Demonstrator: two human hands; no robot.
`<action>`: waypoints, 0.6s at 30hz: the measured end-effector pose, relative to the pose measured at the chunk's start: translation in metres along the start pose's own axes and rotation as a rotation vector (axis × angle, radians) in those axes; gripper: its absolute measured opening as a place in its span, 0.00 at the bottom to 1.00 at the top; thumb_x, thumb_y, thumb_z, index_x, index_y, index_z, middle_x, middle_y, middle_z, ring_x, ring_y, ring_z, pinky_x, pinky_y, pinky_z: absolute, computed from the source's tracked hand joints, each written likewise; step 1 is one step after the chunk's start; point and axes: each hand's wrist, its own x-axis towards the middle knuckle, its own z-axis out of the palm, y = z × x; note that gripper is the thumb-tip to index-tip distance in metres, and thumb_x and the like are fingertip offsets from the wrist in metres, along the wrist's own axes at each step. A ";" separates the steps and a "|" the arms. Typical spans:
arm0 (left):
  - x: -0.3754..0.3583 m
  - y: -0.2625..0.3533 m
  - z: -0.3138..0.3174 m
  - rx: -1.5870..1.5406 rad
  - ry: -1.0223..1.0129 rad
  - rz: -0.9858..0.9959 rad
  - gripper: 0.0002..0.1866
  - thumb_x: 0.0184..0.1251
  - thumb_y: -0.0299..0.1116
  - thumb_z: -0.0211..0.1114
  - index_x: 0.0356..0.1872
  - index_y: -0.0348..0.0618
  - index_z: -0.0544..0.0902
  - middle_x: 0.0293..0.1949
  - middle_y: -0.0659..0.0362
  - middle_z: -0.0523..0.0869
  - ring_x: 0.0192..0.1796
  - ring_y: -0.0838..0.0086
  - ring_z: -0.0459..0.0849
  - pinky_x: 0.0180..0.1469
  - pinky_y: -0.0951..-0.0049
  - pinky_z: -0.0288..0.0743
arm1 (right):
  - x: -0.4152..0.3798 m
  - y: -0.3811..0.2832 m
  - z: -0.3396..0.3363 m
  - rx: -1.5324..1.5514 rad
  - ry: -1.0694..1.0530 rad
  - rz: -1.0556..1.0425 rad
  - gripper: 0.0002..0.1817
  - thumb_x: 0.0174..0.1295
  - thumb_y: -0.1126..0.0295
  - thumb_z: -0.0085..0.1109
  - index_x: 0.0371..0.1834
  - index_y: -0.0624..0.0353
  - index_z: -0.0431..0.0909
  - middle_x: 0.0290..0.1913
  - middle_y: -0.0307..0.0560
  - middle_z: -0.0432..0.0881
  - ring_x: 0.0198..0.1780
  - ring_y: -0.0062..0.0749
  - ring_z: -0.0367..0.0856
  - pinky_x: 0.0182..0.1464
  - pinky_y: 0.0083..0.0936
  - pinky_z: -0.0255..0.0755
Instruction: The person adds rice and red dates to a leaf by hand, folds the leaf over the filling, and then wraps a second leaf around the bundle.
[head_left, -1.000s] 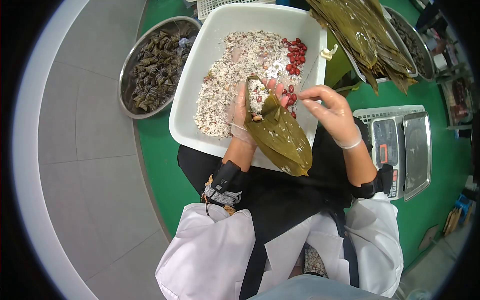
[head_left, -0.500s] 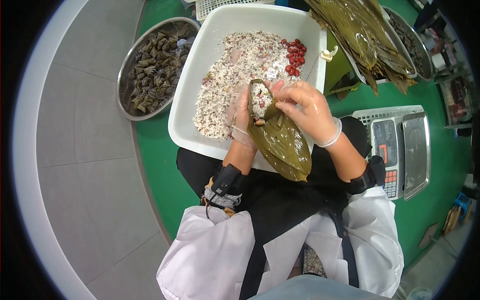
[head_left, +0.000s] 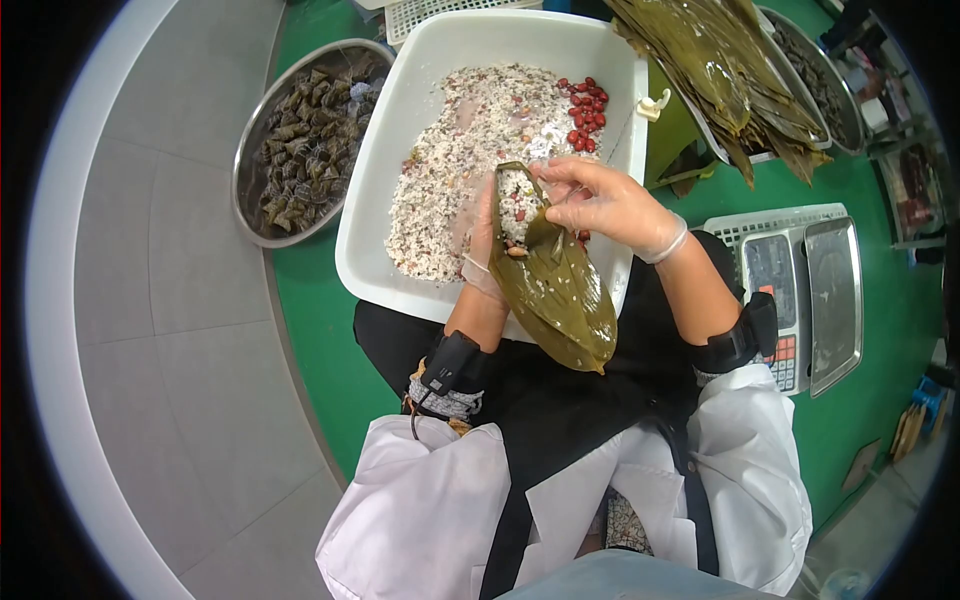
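Observation:
Over the front of a white tub I hold a green-brown leaf wrapper shaped into a pocket, its long tail hanging toward my lap. Rice filling with reddish bits shows in its opening. My left hand, in a clear glove, grips the left side of the pocket from beneath; some of its fingers are hidden behind the leaf. At the right edge of the opening, the gloved fingers of my right hand pinch the leaf. Mixed rice and red dates lie in the tub behind.
To the left stands a metal basin of tied, wrapped dumplings. A stack of long leaves lies at the back right. A digital scale with a metal pan sits on the green surface at right.
The leaf wrapper has shifted slightly, its tail a little lower. My right hand has turned a bit, its fingers still at the pocket's edge. My left hand keeps its hold.

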 end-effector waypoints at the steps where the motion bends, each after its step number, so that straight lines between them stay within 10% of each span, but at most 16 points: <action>1: 0.000 0.000 -0.001 0.081 0.027 0.042 0.34 0.70 0.60 0.40 0.67 0.46 0.61 0.64 0.44 0.67 0.61 0.53 0.74 0.54 0.50 0.78 | 0.001 0.003 0.000 0.100 -0.020 0.086 0.19 0.56 0.74 0.64 0.52 0.64 0.75 0.53 0.40 0.73 0.42 0.19 0.71 0.45 0.18 0.70; 11: 0.001 -0.002 -0.001 -0.069 -0.039 0.002 0.32 0.71 0.58 0.40 0.65 0.45 0.65 0.59 0.48 0.71 0.57 0.57 0.77 0.51 0.56 0.81 | 0.004 0.005 0.001 0.171 -0.020 0.167 0.17 0.55 0.78 0.63 0.48 0.65 0.73 0.63 0.41 0.70 0.39 0.16 0.70 0.40 0.17 0.69; 13: 0.001 -0.002 0.002 -0.174 0.031 -0.010 0.31 0.71 0.57 0.42 0.65 0.43 0.65 0.56 0.49 0.73 0.54 0.57 0.79 0.49 0.56 0.82 | 0.003 0.006 0.001 0.238 0.002 0.143 0.21 0.53 0.72 0.68 0.48 0.67 0.73 0.33 0.40 0.76 0.30 0.21 0.76 0.31 0.20 0.72; 18: 0.005 0.000 -0.003 -0.078 0.003 0.018 0.30 0.72 0.54 0.44 0.63 0.42 0.66 0.54 0.48 0.77 0.51 0.58 0.82 0.48 0.57 0.82 | 0.004 0.003 0.003 0.082 0.009 0.113 0.18 0.53 0.72 0.69 0.45 0.65 0.73 0.35 0.40 0.76 0.30 0.21 0.75 0.31 0.19 0.72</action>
